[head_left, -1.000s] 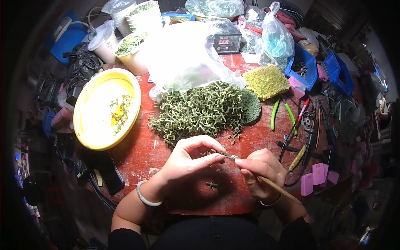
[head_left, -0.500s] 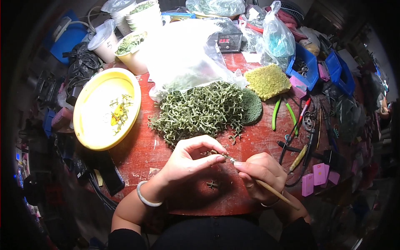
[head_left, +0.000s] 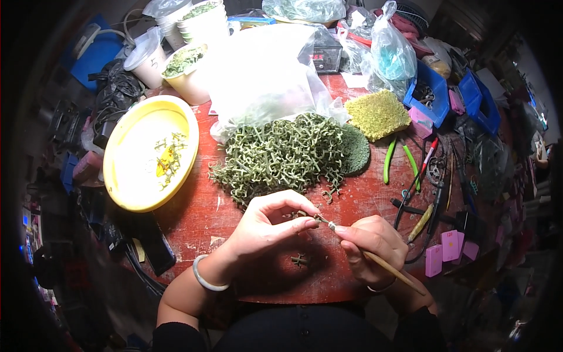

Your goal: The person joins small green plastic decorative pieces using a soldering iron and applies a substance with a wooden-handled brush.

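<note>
So on my end the left hand (head_left: 270, 223) has thumb and index pinched together on a small twiggy grey-green piece (head_left: 317, 217), held just above the near side of the worn red-painted table (head_left: 193, 232). The right hand (head_left: 375, 243) is closed pen-style around a thin tool with a long tan wooden handle (head_left: 392, 272). Its tip end points at the piece, super close, but I honestly can't tell from up here if they're touching.

Another little grey-green cross-shaped bit (head_left: 300, 260) is lying on the table below the two hands. Right beyond the fingers there's a big tangled heap of curly grey-green bits (head_left: 281, 155), with a puffy white translucent plastic bag (head_left: 264, 79) up against its far side. Off to the left I've got a round yellow plastic basin (head_left: 141, 206) with some bits scattered inside. Over on the right: a pair of bright green handles (head_left: 389, 161), plus some small pink rectangular blocks (head_left: 433, 260) near the table's edge.
</note>
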The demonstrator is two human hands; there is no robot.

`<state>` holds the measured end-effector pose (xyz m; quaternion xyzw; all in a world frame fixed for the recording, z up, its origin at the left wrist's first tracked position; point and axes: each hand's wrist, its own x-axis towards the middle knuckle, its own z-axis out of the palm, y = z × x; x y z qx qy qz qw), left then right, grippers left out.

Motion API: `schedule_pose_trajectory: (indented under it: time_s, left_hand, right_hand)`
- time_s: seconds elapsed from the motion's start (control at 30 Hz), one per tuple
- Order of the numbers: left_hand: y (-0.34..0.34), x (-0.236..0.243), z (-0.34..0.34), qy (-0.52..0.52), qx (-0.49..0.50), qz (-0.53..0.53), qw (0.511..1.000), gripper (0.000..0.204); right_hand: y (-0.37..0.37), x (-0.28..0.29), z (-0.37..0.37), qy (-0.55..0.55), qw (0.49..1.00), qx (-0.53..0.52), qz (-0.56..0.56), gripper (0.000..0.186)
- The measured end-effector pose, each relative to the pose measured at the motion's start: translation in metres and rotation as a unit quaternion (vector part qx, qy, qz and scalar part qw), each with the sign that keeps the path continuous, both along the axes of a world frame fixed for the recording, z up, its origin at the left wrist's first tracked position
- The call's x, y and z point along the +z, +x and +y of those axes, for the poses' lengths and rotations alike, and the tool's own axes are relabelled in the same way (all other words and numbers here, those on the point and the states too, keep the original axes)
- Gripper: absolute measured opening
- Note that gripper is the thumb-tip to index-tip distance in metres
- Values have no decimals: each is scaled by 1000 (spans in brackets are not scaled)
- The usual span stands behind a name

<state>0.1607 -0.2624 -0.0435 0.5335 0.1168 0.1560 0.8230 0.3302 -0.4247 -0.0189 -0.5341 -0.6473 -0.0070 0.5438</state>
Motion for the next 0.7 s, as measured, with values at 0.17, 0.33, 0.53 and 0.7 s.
schedule_pose_trajectory:
  time_s: [0.17, 0.33, 0.53, 0.7]
  left_hand:
    - [0, 1, 0, -3, -1, 7, 1000, 16]
    - [-1, -4, 0, -11, -1, 4, 1000, 16]
    - [-1, -4, -1, -27, -5, -2, 1000, 17]
    - [0, -2, -2, -19, -4, 13, 1000, 17]
  right_hand:
    - [-1, 0, 1, -4, 1000, 8, -1, 18]
    - [-1, 0, 0, -4, 1000, 9, -7, 19]
    - [-1, -1, -1, 5, 1000, 10, -14, 19]
    - [-1, 0, 0, 7, 1000, 7, -19, 19]
